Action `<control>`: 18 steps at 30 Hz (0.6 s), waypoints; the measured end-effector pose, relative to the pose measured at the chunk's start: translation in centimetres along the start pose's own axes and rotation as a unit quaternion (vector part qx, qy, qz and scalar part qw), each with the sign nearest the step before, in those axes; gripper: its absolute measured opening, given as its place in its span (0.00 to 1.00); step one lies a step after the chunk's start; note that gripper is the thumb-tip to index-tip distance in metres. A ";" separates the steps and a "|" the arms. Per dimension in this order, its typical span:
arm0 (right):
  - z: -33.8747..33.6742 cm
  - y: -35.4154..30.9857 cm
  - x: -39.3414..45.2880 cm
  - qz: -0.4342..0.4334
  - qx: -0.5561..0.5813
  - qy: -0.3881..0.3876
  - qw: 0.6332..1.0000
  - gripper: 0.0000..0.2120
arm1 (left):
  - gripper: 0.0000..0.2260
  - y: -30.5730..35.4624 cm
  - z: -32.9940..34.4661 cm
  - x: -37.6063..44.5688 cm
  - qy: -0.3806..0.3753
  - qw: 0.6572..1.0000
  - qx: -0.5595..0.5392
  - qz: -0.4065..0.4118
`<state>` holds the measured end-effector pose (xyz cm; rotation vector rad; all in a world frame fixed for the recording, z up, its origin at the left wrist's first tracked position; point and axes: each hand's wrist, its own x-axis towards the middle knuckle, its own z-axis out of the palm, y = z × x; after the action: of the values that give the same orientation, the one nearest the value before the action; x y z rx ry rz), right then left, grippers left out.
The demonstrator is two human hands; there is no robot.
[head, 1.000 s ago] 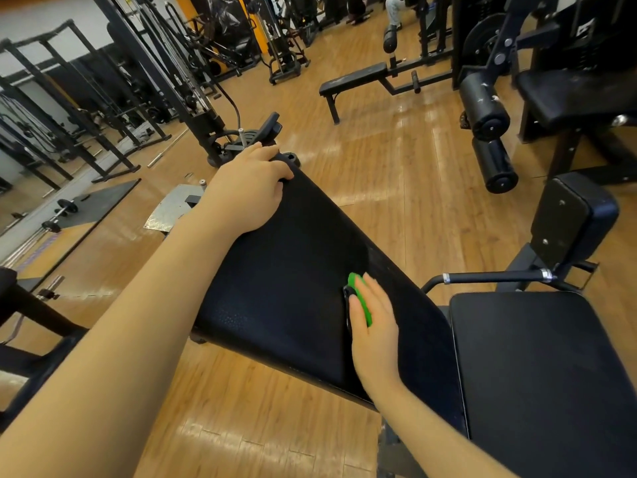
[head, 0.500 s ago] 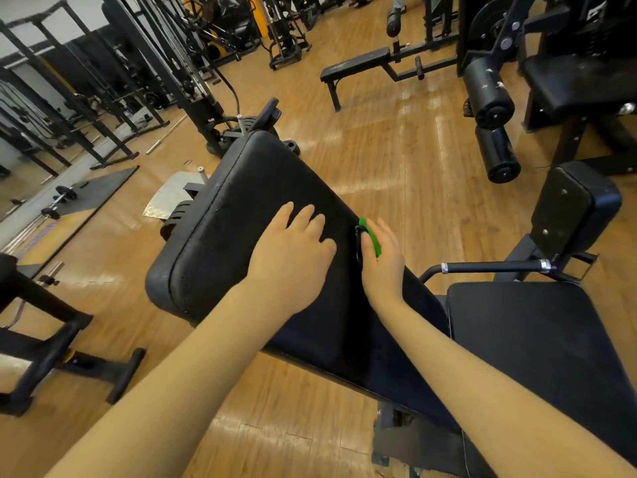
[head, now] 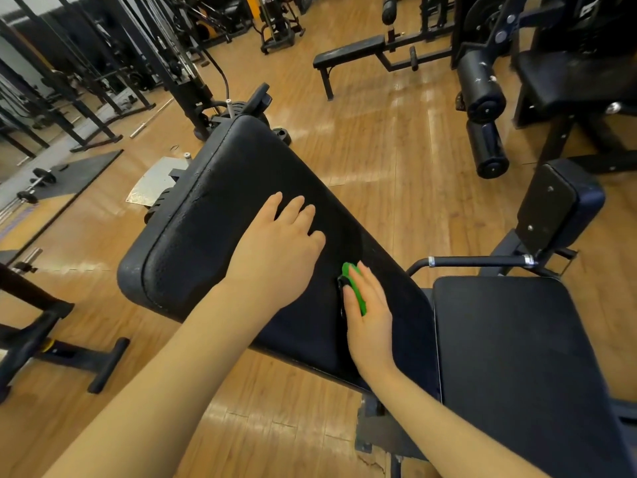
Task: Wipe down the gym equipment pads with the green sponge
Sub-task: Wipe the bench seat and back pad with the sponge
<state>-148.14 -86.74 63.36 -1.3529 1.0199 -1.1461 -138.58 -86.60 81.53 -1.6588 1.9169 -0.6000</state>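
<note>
The right hand [head: 370,317] held the green sponge [head: 355,291] pressed against the long black back pad [head: 213,215], fingers laid over it and thumb beneath, near the pad's right edge at about four o'clock from its middle. The left hand [head: 279,243] lay flat on the pad, fingers loosely spread, holding nothing, at ten o'clock from the sponge. Wiping was judged to be in progress on this pad; no wet track or sheen could be told on the black cover, so the wiped portion could not be fixed. The seat pad [head: 517,357], at three o'clock, and the small upright pad [head: 551,205] beyond it appeared yet to be wiped.
</note>
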 end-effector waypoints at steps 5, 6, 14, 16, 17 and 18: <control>-0.7 0.1 -0.8 0.033 0.030 0.005 0.999 0.16 | 0.19 -0.1 0.3 -0.1 0.004 1.000 -0.005 0.001; -0.7 0.2 0.2 0.040 0.033 0.018 0.998 0.16 | 0.19 -0.1 0.3 -0.1 0.003 1.000 -0.006 0.001; -0.1 1.4 10.3 0.058 -0.015 0.043 0.997 0.19 | 0.19 0.1 0.3 -0.1 0.004 1.000 -0.006 -0.004; 0.2 1.9 10.9 0.053 -0.029 0.034 0.998 0.18 | 0.19 0.1 0.3 -0.1 0.005 1.000 -0.004 -0.004; 0.3 2.2 10.8 0.056 -0.030 0.032 0.997 0.18 | 0.19 0.1 0.4 0.0 0.005 1.000 -0.003 -0.003; 0.3 2.4 10.6 0.056 -0.028 0.031 0.998 0.18 | 0.19 0.1 0.4 0.0 0.005 1.000 -0.002 -0.004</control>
<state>-145.89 -97.25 62.02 -1.2928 1.1662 -1.0881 -138.42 -86.55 81.16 -1.6698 1.9215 -0.6086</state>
